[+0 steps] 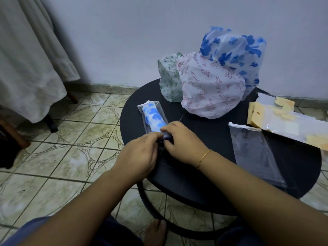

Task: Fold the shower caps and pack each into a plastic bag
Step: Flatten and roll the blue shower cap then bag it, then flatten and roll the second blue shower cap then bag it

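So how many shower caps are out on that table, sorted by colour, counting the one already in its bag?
Blue-flowered, loose: 1
Blue-flowered, folded inside the clear bag at the hands: 1
Pink-patterned: 1
Green-patterned: 1
Total: 4 shower caps on the round black table

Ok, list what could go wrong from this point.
1. The bagged blue-flowered cap lies near the round table's edge; while both the left hand and the right hand work its near end, a nudge could push it off.
2. The empty clear bag overhangs the near rim and may slide off.
3. The piled unfolded caps could topple.
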The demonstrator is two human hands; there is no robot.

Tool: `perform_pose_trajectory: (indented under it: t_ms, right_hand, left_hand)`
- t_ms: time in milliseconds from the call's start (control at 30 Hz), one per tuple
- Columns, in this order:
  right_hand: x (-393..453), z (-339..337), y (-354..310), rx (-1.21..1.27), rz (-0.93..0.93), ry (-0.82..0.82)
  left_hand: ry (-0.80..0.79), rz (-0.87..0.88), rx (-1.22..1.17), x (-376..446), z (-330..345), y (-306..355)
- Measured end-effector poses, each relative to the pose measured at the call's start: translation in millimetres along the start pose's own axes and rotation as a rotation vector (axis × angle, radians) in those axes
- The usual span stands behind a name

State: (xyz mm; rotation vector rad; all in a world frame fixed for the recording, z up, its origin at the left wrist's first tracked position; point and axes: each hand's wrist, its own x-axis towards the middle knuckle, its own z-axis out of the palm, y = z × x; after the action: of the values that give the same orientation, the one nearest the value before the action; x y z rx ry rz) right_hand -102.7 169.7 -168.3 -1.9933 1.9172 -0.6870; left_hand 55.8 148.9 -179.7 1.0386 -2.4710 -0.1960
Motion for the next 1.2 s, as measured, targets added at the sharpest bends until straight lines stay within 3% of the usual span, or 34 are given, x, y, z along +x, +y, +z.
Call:
perform_pose_trajectory:
  t_ms: [400,533,667,867,1067,1200]
  right_hand:
    - [65,12,-9,-0.071,0.113,-0.087]
    - [80,11,-15,-0.132,0.127,-0.073]
    - [69,0,-19,-0.064,0.134,0.02]
    - [8,-54,-3,-0.098,0.164,-0.027]
    - [-74,-104,49,-0.118,0.548,0.197]
    - [-105,-126,88,-0.179,0.822,0.226]
  left_hand:
    - [-0.093,-0.362,-0.252,51,-6,-36]
    - [-0.127,-0.341,-0.231,65,-9,-45]
    - [-0.061,-0.27,-0.128,75,-9,-33]
    - [0.134,-0.131,0.026,76,-7,20]
    - [-0.331,-0.151,-0.204,65,7,92]
    - [-0.485,-0.208,-0.399,62,22,130]
